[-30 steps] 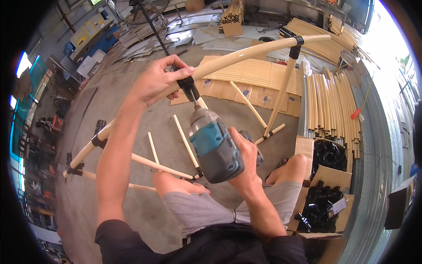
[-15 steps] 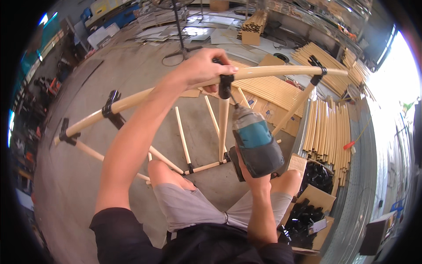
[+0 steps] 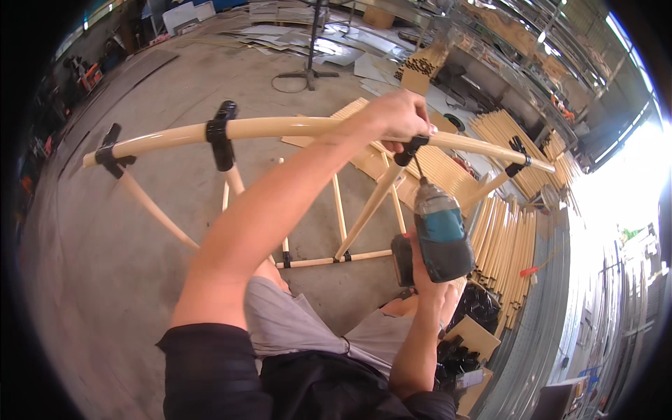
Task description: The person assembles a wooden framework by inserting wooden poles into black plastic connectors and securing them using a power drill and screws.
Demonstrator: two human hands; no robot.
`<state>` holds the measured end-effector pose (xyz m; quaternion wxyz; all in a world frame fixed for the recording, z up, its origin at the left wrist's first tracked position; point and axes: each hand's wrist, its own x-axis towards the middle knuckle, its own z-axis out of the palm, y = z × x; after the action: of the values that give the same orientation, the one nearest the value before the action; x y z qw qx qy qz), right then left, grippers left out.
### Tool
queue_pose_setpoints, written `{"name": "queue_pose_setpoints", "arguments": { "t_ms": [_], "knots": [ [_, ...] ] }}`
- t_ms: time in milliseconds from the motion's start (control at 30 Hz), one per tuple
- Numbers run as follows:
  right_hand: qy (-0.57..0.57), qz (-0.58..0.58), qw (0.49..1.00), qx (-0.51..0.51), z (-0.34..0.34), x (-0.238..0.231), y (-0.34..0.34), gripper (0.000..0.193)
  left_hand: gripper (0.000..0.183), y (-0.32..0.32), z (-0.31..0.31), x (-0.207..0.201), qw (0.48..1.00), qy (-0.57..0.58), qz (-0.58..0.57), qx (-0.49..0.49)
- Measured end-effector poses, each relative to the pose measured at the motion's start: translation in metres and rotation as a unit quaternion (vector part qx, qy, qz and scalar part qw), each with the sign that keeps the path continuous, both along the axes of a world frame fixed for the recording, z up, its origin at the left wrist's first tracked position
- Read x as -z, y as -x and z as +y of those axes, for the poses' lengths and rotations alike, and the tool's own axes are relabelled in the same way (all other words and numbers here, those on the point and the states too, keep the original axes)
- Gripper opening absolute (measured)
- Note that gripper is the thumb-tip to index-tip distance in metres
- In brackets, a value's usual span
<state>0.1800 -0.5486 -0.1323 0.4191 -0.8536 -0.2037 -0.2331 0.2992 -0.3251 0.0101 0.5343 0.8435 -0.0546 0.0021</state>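
Bracing the black joint (image 3: pixel 411 148), left hand (image 3: pixel 400 119) curled round the tan rail (image 3: pixel 283 127) there, we should aim the drill (image 3: pixel 445 234), clasped in our right hand (image 3: pixel 424 269) below the joint, squarely.

Left arm (image 3: pixel 280 203) raised, reaching diagonally up and across to the right; left wrist (image 3: pixel 369 126) bent, left grip (image 3: pixel 402 117) clenched, fingers (image 3: pixel 397 147) curled under. Right arm (image 3: pixel 413 350) lower, forearm pointing up; right grip (image 3: pixel 423 274) wrapped tight, below the left one, hands apart.
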Motion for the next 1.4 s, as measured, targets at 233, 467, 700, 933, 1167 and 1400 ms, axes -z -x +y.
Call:
{"name": "queue_pose_setpoints", "arguments": {
  "t_ms": [233,467,700,933,1167,1400],
  "knots": [
    [0.006,0.041,0.999,-0.010,-0.006,-0.032,-0.008,0.027,0.036,0.005,-0.003,0.000,0.999,-0.037,-0.025,0.004],
    [0.093,-0.018,0.992,0.080,-0.018,0.013,-0.018,0.028,0.051,0.010,-0.005,0.000,0.978,-0.190,-0.078,-0.029],
    [0.017,0.045,0.993,0.106,-0.047,0.064,0.036,0.023,0.050,0.111,0.087,-0.065,0.924,-0.296,-0.206,-0.128],
    [0.046,0.078,0.996,-0.014,0.010,0.055,0.096,0.027,0.045,0.183,0.197,-0.015,0.939,-0.303,-0.132,-0.092],
    [-0.074,0.108,0.966,-0.224,0.093,0.012,0.102,0.031,0.038,0.173,0.200,-0.003,0.921,-0.350,-0.158,-0.065],
    [-0.129,0.107,0.951,-0.261,0.135,-0.005,0.118,0.039,0.038,0.175,0.222,0.000,0.947,-0.271,-0.170,0.011]
  ]
}}
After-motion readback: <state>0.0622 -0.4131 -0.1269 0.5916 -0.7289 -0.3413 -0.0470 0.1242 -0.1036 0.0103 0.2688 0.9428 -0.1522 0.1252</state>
